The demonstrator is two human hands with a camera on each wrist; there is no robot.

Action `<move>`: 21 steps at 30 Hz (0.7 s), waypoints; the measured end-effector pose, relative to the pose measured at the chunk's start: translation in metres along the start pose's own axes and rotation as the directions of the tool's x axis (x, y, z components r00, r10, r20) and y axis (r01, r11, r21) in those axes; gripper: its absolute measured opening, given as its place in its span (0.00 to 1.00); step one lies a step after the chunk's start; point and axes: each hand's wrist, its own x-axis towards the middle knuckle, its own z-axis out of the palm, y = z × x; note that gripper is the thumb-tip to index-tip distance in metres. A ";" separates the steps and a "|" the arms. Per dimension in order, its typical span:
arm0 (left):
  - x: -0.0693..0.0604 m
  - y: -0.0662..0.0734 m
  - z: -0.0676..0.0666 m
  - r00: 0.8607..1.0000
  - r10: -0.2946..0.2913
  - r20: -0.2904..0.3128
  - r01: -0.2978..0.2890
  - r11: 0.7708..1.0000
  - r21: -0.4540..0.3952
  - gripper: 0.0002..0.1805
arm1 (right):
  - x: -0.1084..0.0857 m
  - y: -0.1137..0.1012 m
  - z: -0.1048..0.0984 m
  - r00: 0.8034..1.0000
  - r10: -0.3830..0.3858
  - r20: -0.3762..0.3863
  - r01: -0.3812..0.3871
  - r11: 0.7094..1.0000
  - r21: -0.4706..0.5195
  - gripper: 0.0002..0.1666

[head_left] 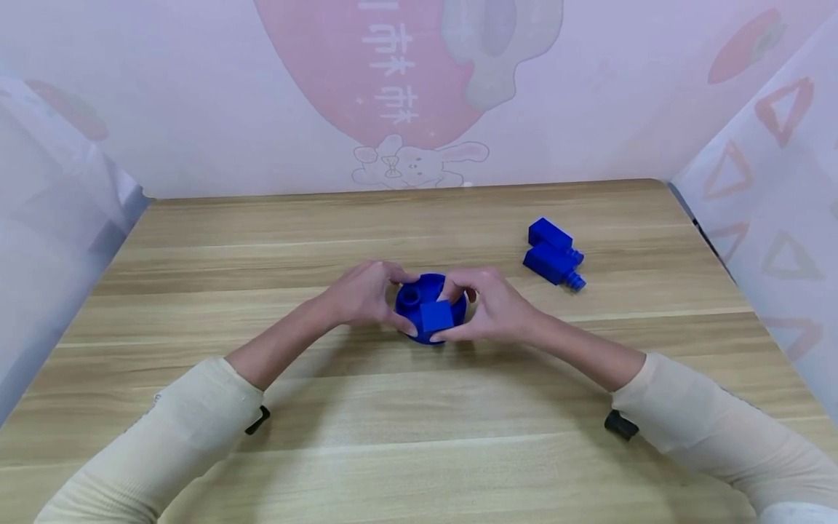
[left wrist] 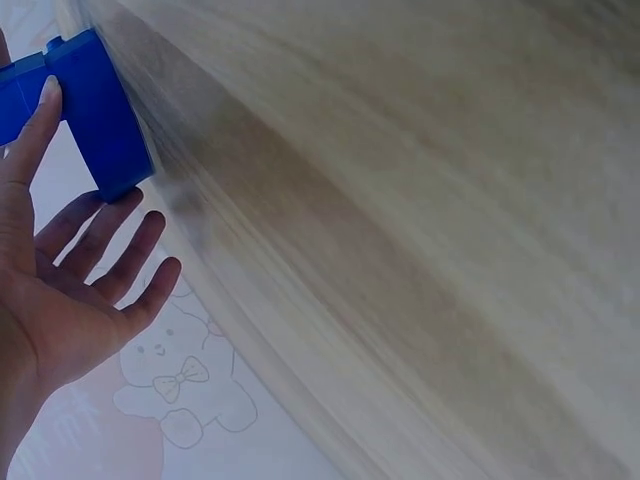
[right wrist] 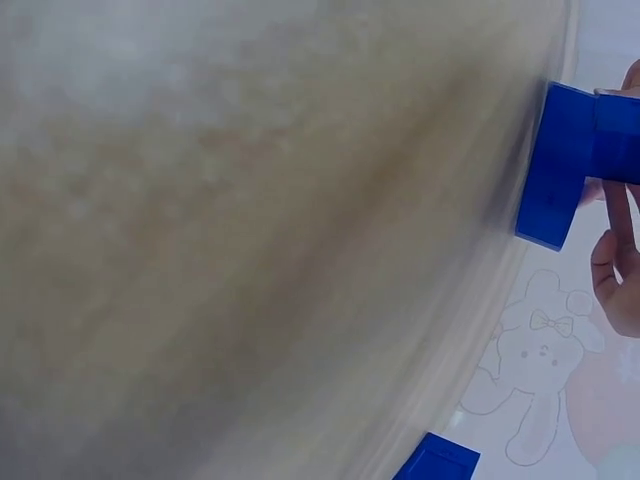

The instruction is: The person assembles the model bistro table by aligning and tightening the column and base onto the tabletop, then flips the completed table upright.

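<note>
A round blue base (head_left: 427, 289) with a raised rim and a round socket (head_left: 410, 295) on its left lies on the table. My left hand (head_left: 366, 292) holds its rim between thumb and fingers. Upright on the base stands a square blue block (head_left: 436, 316), pinched by my right hand (head_left: 491, 306). The left wrist view shows the base (left wrist: 105, 120) side-on, fingertips touching its edge. In the right wrist view the block (right wrist: 615, 140) meets the base (right wrist: 555, 165); its lower end is hidden.
Two more blue blocks lie side by side at the back right, the rear one (head_left: 548, 234) and the front one (head_left: 548, 263), both with threaded ends pointing right. A printed white sheet (head_left: 216, 109) stands behind the wooden table (head_left: 419, 437).
</note>
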 end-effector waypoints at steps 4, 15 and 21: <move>-0.001 0.002 -0.001 1.000 0.022 0.011 -0.022 1.000 0.012 0.49 | 0.001 0.000 -0.001 1.000 0.005 0.022 -0.004 1.000 -0.016 0.25; -0.007 -0.001 -0.001 0.991 0.130 -0.012 -0.129 0.989 0.066 0.49 | 0.000 -0.001 -0.011 0.991 -0.002 0.132 0.007 0.999 -0.035 0.33; -0.014 0.001 -0.005 0.983 0.171 -0.061 -0.169 0.985 0.047 0.49 | -0.004 0.003 -0.028 0.979 0.013 0.202 -0.014 1.000 0.002 0.33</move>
